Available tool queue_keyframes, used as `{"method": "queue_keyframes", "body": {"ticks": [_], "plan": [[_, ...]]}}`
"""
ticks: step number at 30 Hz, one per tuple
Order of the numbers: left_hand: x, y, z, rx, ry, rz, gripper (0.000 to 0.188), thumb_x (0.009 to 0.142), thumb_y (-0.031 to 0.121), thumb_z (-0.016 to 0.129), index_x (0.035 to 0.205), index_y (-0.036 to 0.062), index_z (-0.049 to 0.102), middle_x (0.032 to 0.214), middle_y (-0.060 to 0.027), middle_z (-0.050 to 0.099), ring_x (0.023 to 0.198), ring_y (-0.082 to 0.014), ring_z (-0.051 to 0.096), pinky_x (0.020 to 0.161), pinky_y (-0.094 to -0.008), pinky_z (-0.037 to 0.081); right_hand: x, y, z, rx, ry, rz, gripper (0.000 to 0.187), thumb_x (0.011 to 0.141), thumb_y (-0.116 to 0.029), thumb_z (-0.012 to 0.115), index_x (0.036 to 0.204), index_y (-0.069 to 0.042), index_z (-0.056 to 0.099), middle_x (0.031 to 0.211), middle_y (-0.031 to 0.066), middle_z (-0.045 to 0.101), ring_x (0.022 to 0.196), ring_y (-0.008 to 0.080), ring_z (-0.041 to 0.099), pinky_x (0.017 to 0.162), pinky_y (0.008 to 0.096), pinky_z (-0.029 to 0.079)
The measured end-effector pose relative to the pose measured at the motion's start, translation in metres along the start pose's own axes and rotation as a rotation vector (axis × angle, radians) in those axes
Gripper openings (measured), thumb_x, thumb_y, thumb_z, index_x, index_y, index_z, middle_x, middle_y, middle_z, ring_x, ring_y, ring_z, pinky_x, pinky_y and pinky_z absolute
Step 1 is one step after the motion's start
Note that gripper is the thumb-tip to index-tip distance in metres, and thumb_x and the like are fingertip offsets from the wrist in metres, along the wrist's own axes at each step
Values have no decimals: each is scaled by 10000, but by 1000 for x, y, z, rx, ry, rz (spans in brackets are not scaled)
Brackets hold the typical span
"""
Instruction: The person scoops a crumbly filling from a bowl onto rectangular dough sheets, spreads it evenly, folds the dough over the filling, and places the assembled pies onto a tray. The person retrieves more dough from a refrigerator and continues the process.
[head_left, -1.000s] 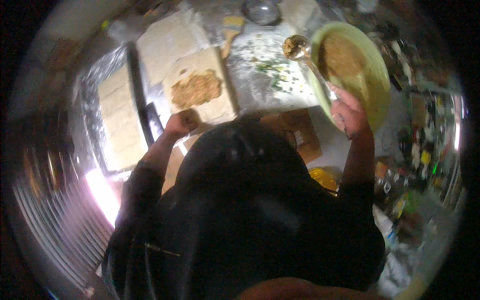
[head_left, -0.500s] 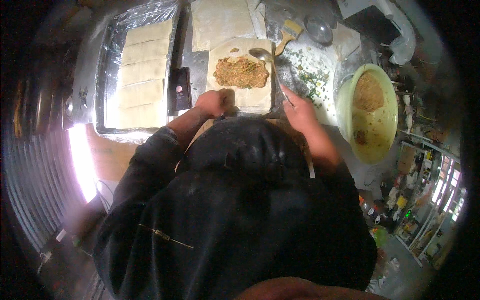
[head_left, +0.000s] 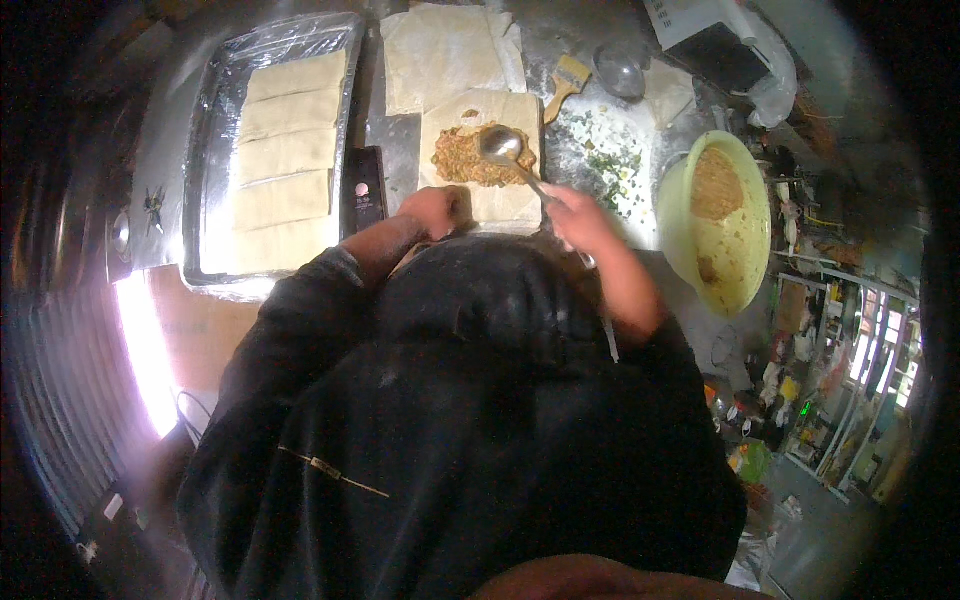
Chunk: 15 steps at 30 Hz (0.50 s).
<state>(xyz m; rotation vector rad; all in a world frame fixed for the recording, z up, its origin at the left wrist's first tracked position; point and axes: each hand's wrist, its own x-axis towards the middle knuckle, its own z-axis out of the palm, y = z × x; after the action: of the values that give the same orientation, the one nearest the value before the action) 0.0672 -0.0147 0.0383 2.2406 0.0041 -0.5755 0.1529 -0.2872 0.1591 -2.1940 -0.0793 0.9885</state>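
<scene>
A square dough sheet (head_left: 450, 112) lies on the table in front of me. On it spreads a patch of brownish minced filling (head_left: 465, 160) with green bits. My right hand (head_left: 582, 218) grips the handle of a metal ladle (head_left: 502, 145), whose bowl rests over the right part of the filling. At the sheet's near left corner sits my left hand (head_left: 437, 211), fingers curled in; whether they pinch the dough edge is hidden. Farther back, more pale dough sheets (head_left: 447, 60) lie stacked.
On the left stands a plastic-lined tray (head_left: 202, 165) with several folded dough pieces (head_left: 285, 155). Beside it lies a phone (head_left: 368, 190). A pale green basin (head_left: 675, 195) holding filling stands right. Nearby are a brush (head_left: 568, 85), a clear bowl (head_left: 620, 72) and scattered flour with chopped greens (head_left: 612, 165).
The ladle's bowl has moved from the sheet's far right edge leftward and nearer, onto the filling. My right hand has shifted slightly. My left hand stays at the near corner.
</scene>
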Motion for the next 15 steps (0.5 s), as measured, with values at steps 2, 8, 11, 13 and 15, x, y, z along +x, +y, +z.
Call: {"method": "queue_keyframes", "body": {"ticks": [2,8,11,13,15], "plan": [[-2,2,-2,-34,-2,-2,304,823,373,700,1035,155,690,1010,-140,740,974,-360,697,833,-475,539,-16,17,-11,125,80,105,458,1013,-210,592,1470,-178,578,695,5,545,580,122,535,505,317,497],[-7,21,-13,25,-36,-83,315,815,395,718,1020,157,688,1009,-127,742,987,-353,701,835,-475,540,-32,57,-9,-251,83,-357,471,1006,-185,615,1476,-187,578,798,72,647,690,163,621,677,332,548],[-9,25,-13,9,-26,-82,327,812,405,734,1016,155,681,994,-128,741,989,-355,702,830,-475,540,-35,60,-7,-326,211,-564,471,1011,-159,606,1481,-168,574,917,109,713,717,148,625,726,321,546],[-9,23,-10,-15,-25,-75,337,811,410,747,1015,152,674,981,-131,739,990,-358,702,828,-475,539,-42,62,-16,-232,227,-451,466,1017,-150,592,1483,-146,572,956,110,730,712,132,626,709,309,542],[-8,18,-4,38,-20,-71,335,808,390,755,1017,143,671,964,-132,738,981,-353,705,824,-463,540,-58,70,-35,-23,269,-241,461,1023,-147,577,1483,-113,568,977,107,739,710,118,634,692,294,537]]}}
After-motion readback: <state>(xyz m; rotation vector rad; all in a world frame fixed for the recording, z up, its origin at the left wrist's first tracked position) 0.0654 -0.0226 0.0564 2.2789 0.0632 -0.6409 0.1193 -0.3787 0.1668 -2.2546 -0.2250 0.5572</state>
